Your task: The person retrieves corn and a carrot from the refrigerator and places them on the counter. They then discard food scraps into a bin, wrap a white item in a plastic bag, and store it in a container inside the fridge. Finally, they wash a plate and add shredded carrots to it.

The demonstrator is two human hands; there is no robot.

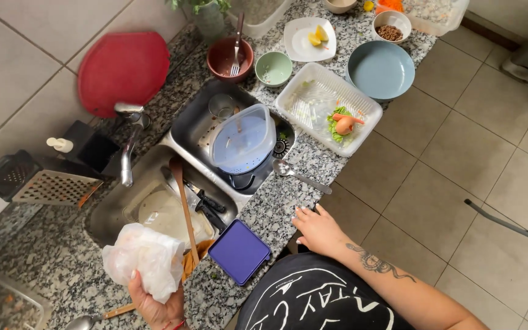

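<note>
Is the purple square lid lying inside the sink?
No, the purple lid lies on the granite counter at the sink's front edge.

spoon (299,175) on counter (276,211); lid (239,251) nearby

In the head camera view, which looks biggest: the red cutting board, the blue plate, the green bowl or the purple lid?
Largest to smallest:
1. red cutting board
2. blue plate
3. purple lid, though it lies nearer the camera
4. green bowl
</note>
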